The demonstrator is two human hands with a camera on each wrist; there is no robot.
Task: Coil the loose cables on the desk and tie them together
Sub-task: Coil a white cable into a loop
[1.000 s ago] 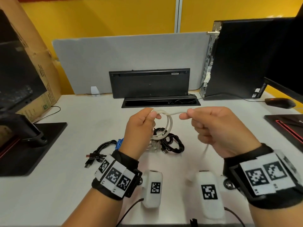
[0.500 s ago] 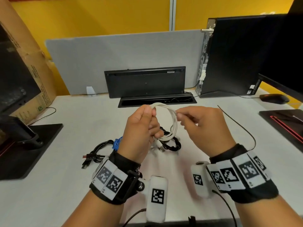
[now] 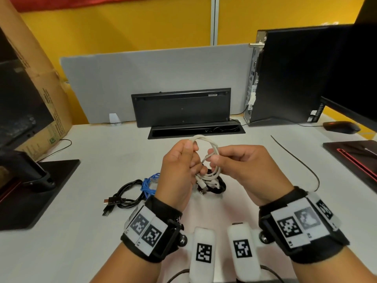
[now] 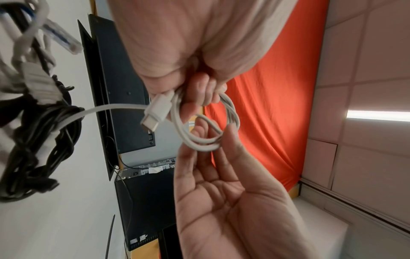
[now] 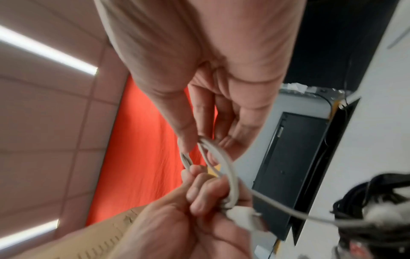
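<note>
Nearest us, the wrist bands and white camera pods (image 3: 203,254) carry black-and-white square marker patterns, no readable words. Above the tabletop (image 3: 81,231), our left hand (image 3: 178,170) has its fingers curled tight round one side of the white cable (image 3: 212,158), already wound into several small loops, with a plug end (image 4: 156,110) poking out below the grip. Our right hand (image 3: 247,170) pinches the far side of the loops between thumb and fingers (image 5: 186,140). We judge the coiling nearly done: we should keep each turn the same size, feed the tail flat without twist, and hold the left grip firm so loops do not spring. Beyond lie the black cables (image 3: 125,193), a blue cable (image 3: 149,182) and a long black tie (image 3: 295,160). Farther off, the cardboard box (image 3: 43,84) bears print too small to read.
</note>
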